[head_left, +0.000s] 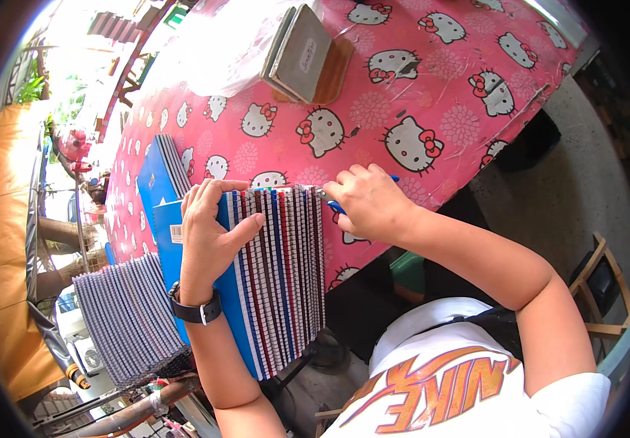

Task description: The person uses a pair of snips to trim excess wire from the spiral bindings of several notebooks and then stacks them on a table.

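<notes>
A thick row of spiral notebooks [285, 277] with blue covers stands with its coil bindings facing up, at the near edge of the table. My left hand [209, 226] grips the far left part of the row, its thumb lying across the coils and its fingers bent over the far end. In my right hand [370, 204] is a pair of blue-handled pliers [337, 207]. Their metal tip is close to the far right end of the coils; whether it touches a wire cannot be made out. My palm and fingers hide much of the tool.
Left of the row lie more blue notebooks [158, 179] and a second stack of coil-bound notebooks [121, 314]. Grey boards [304, 62] stand on a wooden block near a clear plastic bag [220, 55]. A pink patterned cloth [362, 157] covers the table. A wooden frame [607, 288] stands at right.
</notes>
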`<state>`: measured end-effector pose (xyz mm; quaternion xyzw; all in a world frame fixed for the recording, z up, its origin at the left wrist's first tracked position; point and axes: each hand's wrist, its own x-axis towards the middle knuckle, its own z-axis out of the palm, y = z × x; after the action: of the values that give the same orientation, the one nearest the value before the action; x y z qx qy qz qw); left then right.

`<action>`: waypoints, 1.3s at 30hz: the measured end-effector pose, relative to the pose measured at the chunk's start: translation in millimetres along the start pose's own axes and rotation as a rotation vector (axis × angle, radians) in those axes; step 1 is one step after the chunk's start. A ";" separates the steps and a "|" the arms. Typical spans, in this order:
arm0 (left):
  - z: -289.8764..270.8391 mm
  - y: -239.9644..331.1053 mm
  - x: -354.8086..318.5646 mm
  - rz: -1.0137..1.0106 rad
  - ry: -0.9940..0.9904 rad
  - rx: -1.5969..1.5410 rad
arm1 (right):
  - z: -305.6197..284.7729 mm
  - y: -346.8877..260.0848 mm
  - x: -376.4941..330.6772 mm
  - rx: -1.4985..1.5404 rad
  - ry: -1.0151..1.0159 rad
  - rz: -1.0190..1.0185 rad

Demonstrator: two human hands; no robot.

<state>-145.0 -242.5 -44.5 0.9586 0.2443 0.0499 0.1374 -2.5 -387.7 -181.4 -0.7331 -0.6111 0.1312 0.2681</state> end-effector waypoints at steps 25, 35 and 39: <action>-2.8 2.8 0.2 -0.046 -0.054 0.032 | 3.0 6.9 4.8 0.067 -0.037 0.088; -2.4 2.3 0.0 -0.018 -0.048 0.041 | 9.8 4.6 9.7 -0.049 0.044 -0.036; -1.5 2.5 0.8 -0.003 -0.045 0.033 | 7.6 5.9 16.2 0.361 -0.116 0.157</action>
<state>-143.3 -243.8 -42.3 0.9613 0.2433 0.0241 0.1270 2.0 -371.0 -188.7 -0.7098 -0.5331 0.3012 0.3484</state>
